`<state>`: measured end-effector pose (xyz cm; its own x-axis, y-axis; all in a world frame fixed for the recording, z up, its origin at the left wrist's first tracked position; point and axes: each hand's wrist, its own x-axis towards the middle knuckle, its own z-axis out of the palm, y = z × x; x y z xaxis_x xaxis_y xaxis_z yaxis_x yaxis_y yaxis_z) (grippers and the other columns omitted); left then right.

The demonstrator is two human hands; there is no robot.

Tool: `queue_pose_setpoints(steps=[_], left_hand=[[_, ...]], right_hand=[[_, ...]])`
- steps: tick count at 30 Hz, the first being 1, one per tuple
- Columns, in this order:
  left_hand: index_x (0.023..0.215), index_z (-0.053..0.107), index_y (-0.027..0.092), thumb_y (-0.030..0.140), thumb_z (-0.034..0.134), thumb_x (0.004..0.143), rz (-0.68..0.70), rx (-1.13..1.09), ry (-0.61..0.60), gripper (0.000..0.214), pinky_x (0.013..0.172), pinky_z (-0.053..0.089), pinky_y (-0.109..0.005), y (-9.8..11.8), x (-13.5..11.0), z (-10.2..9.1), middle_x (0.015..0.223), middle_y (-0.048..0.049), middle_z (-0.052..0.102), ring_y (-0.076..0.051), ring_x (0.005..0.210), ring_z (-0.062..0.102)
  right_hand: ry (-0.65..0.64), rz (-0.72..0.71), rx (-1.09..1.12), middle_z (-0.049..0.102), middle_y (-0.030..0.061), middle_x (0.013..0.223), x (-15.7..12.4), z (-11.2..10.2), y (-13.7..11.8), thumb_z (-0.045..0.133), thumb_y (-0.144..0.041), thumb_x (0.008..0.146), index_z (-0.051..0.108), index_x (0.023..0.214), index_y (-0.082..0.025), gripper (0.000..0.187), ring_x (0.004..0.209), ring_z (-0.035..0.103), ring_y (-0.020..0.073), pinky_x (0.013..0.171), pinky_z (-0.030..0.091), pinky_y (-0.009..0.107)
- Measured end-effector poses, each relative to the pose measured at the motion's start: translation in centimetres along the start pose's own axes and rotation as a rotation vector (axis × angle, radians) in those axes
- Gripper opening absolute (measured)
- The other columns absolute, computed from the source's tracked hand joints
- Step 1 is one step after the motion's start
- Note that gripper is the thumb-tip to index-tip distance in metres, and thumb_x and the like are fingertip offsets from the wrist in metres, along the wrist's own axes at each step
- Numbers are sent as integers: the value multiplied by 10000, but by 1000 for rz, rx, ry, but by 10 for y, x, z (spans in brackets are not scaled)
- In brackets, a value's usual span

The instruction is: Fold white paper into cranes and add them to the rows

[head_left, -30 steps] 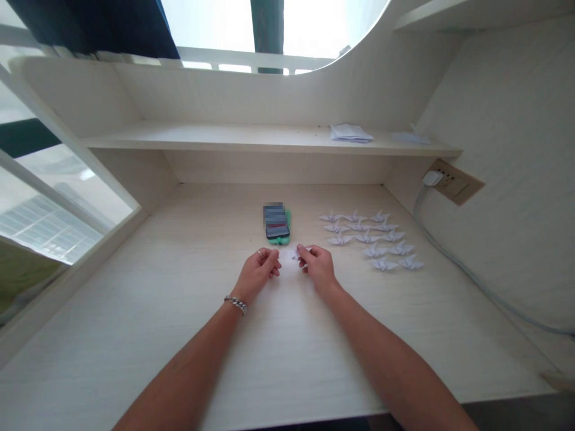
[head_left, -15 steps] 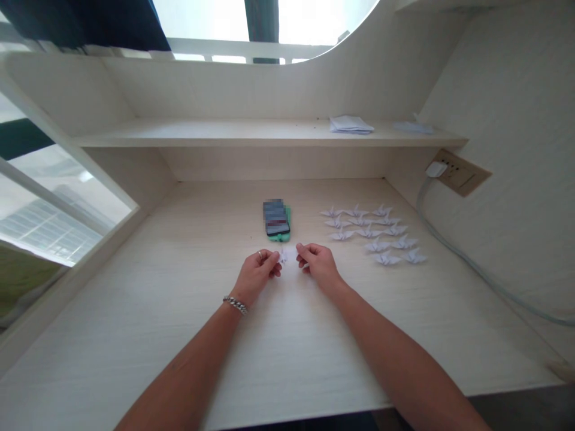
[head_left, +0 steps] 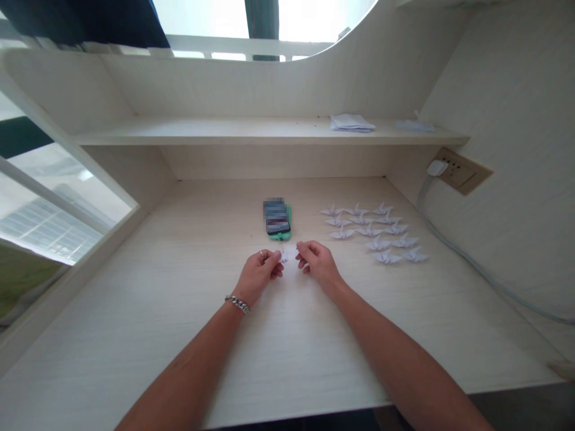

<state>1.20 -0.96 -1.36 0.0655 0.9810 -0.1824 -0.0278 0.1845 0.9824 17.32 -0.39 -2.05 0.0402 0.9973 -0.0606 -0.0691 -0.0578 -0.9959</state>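
Observation:
A small white folded paper crane [head_left: 284, 257] is held up between my two hands, just in front of the phone. My left hand [head_left: 258, 272], with a ring and a chain bracelet, pinches its left side between thumb and fingers. On the other side, the thumb and forefinger of my right hand [head_left: 320, 263] are pressed together at the crane's right wing. Its finer folds are too small to make out. Several finished-looking paper cranes [head_left: 369, 231] lie in rows to the right of my hands.
A phone [head_left: 277, 215] with a blurred screen rests on a green object [head_left: 281, 236]. Folded white paper [head_left: 351, 123] lies on the shelf [head_left: 224, 129] above the desk [head_left: 179, 287]. A cable [head_left: 467, 257] hangs from the wall socket [head_left: 465, 172] at right.
Both hands stay almost in place around the small paper crane, with only slight finger movement. The view has tipped a little. The rows of cranes are unchanged.

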Motion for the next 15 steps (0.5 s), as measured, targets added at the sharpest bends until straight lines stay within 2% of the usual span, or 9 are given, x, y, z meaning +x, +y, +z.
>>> queue_pose_setpoints(steps=[3,7,12,15], left_hand=[[666,560,154,514,717,688,-4,-9,-16,394,525,417,-233,0,0,0,602,-12,629,-112,525,568],[644,548,155,520,726,681,2,-31,-17,407,535,424,-230,3,-1,-2,609,-7,623,-106,538,563],[659,548,148,480,729,708,16,-139,5,381,569,448,-228,7,-1,-8,625,1,618,-97,559,564],[747,584,146,453,714,733,59,-177,27,334,589,463,-226,5,0,-8,712,-17,661,-102,601,594]], right_hand=[[-52,63,37,633,8,627,-1,4,0,705,-503,672,616,705,-172,345,499,545,106,419,397,200],[-4,178,159,613,1,600,-1,4,-5,732,-428,631,601,640,-161,298,489,529,90,407,365,177],[30,242,230,598,-1,598,2,-2,-9,740,-409,617,572,623,-159,300,479,512,78,395,339,168],[26,285,283,594,-2,601,2,-4,-10,742,-397,614,570,642,-164,292,474,507,79,396,348,175]])
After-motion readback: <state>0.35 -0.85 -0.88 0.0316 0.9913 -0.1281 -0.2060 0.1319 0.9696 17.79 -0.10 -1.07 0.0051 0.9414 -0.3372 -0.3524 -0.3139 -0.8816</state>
